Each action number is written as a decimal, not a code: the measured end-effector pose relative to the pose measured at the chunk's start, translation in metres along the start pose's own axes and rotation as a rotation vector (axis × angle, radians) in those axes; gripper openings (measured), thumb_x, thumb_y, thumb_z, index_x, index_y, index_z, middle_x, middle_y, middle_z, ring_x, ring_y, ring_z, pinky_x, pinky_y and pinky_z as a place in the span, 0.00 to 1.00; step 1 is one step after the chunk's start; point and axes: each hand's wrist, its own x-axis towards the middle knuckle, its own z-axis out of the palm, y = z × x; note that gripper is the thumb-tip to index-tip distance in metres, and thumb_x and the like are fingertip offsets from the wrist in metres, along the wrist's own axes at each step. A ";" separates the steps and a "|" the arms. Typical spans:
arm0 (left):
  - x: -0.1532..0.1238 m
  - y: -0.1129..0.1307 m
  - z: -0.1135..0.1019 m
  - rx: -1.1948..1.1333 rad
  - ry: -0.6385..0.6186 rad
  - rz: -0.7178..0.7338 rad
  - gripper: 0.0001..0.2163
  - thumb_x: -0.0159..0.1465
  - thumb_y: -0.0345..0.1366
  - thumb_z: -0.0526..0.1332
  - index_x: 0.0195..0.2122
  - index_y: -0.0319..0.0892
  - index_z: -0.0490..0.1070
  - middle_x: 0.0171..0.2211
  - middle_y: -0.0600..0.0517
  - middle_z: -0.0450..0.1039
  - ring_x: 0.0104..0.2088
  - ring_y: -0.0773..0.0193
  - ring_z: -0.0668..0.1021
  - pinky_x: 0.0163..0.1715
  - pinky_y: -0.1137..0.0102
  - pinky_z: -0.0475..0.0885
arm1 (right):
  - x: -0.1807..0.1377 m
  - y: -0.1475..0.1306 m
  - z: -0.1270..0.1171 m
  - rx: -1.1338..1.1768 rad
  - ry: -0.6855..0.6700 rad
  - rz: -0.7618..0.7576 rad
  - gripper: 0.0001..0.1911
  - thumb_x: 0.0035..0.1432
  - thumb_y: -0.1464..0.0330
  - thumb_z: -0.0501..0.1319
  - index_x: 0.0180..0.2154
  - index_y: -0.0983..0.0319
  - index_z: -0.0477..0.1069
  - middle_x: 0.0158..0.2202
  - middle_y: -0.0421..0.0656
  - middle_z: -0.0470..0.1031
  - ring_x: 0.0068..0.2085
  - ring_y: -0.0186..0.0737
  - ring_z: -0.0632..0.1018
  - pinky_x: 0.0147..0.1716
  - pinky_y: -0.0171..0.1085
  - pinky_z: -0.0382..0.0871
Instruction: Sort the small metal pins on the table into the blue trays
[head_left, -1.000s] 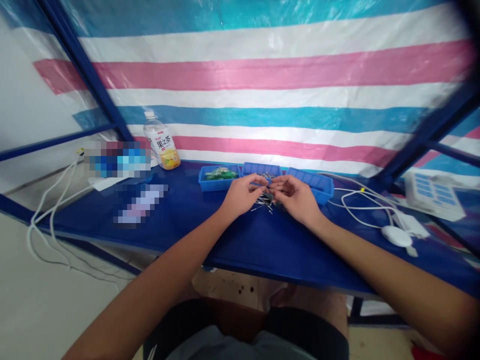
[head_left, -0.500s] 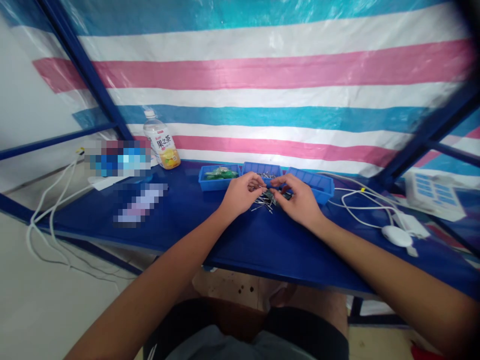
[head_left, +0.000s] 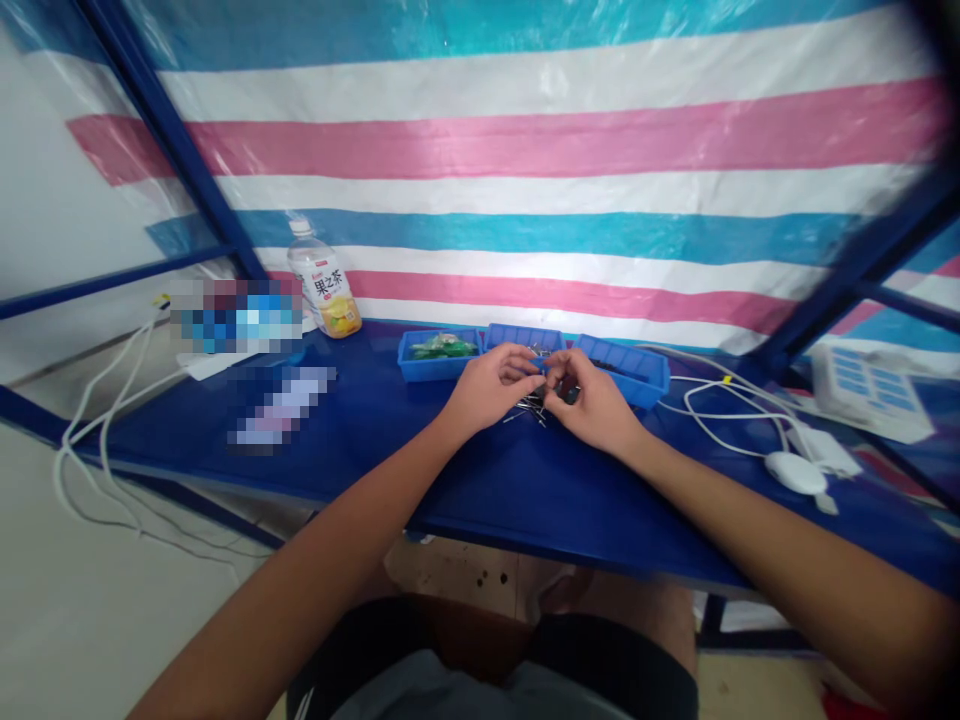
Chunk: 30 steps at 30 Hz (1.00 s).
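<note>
My left hand [head_left: 495, 385] and my right hand [head_left: 589, 400] meet at the fingertips above a small pile of thin metal pins [head_left: 534, 412] on the blue table. Both hands are closed in a pinch, and what lies between the fingers is too small to make out. Behind them stand three blue bins in a row. Green pieces fill the left bin [head_left: 420, 374], small metal parts lie in the middle bin [head_left: 525, 334], and dark pieces show in the right bin [head_left: 649, 390]. My hands partly hide the pile and the middle bin.
On the left a drink bottle [head_left: 330, 295] stands near a blurred-out patch. White cables and a round white device [head_left: 796, 473] lie to the right, with a white power strip [head_left: 874, 390] beyond. A striped plastic sheet [head_left: 525, 150] hangs behind the blue table [head_left: 352, 440].
My right hand has moved slightly left, and its fingertips now meet those of my left hand. The left hand has shifted a little to the right. The bins have stayed put.
</note>
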 end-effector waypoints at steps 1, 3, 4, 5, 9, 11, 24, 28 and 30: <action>0.000 0.001 -0.001 0.018 -0.003 -0.003 0.14 0.66 0.36 0.71 0.51 0.41 0.76 0.42 0.45 0.85 0.38 0.61 0.86 0.41 0.65 0.82 | 0.000 -0.001 -0.001 0.000 0.002 -0.007 0.20 0.59 0.70 0.63 0.53 0.56 0.68 0.35 0.40 0.79 0.32 0.41 0.78 0.37 0.42 0.74; -0.002 0.003 -0.001 0.031 -0.046 -0.028 0.13 0.70 0.39 0.67 0.53 0.41 0.77 0.36 0.47 0.84 0.34 0.62 0.85 0.35 0.67 0.82 | 0.000 -0.002 -0.002 -0.014 0.016 -0.024 0.19 0.59 0.71 0.62 0.53 0.56 0.70 0.35 0.41 0.79 0.33 0.42 0.78 0.37 0.42 0.74; -0.003 0.004 -0.001 0.027 -0.079 -0.045 0.13 0.71 0.40 0.65 0.54 0.41 0.77 0.34 0.48 0.84 0.31 0.62 0.85 0.32 0.68 0.81 | 0.000 -0.002 -0.003 -0.024 0.028 -0.032 0.16 0.59 0.71 0.61 0.50 0.56 0.72 0.35 0.41 0.79 0.33 0.41 0.78 0.36 0.42 0.74; -0.003 0.003 0.000 0.022 -0.109 -0.057 0.14 0.72 0.40 0.63 0.55 0.41 0.77 0.32 0.48 0.84 0.29 0.62 0.85 0.29 0.69 0.81 | 0.000 -0.003 -0.003 -0.033 0.042 -0.037 0.13 0.59 0.71 0.61 0.47 0.56 0.73 0.36 0.41 0.80 0.33 0.41 0.78 0.35 0.42 0.74; -0.005 0.000 0.002 0.015 -0.140 -0.045 0.15 0.72 0.36 0.62 0.57 0.41 0.78 0.36 0.46 0.85 0.33 0.60 0.86 0.30 0.67 0.84 | 0.000 -0.003 -0.004 -0.065 0.060 -0.043 0.04 0.61 0.70 0.62 0.39 0.57 0.74 0.38 0.43 0.81 0.35 0.42 0.79 0.35 0.42 0.74; -0.005 0.000 0.002 0.052 -0.117 -0.012 0.13 0.71 0.36 0.62 0.54 0.42 0.81 0.42 0.46 0.86 0.37 0.59 0.87 0.39 0.63 0.86 | 0.001 -0.002 -0.004 -0.078 0.067 -0.059 0.03 0.61 0.68 0.63 0.38 0.57 0.75 0.38 0.44 0.81 0.36 0.44 0.79 0.37 0.44 0.75; 0.003 -0.010 0.000 -0.032 -0.025 -0.001 0.09 0.64 0.30 0.70 0.46 0.39 0.81 0.44 0.44 0.86 0.44 0.57 0.87 0.54 0.56 0.83 | 0.002 0.000 -0.004 -0.059 0.021 -0.124 0.09 0.64 0.66 0.65 0.45 0.55 0.80 0.41 0.46 0.81 0.42 0.48 0.81 0.43 0.47 0.78; 0.003 -0.010 -0.001 -0.018 0.021 -0.014 0.10 0.63 0.26 0.68 0.45 0.39 0.78 0.43 0.44 0.85 0.43 0.58 0.87 0.49 0.59 0.84 | 0.000 0.002 -0.003 -0.065 -0.017 -0.115 0.12 0.64 0.67 0.64 0.49 0.53 0.82 0.40 0.44 0.83 0.39 0.47 0.82 0.44 0.48 0.78; 0.002 -0.008 -0.001 -0.009 0.049 -0.034 0.10 0.62 0.27 0.69 0.44 0.40 0.76 0.41 0.45 0.84 0.40 0.59 0.87 0.45 0.62 0.83 | -0.001 0.002 -0.003 -0.072 -0.015 -0.100 0.12 0.65 0.66 0.63 0.48 0.53 0.82 0.41 0.43 0.84 0.38 0.46 0.82 0.42 0.47 0.78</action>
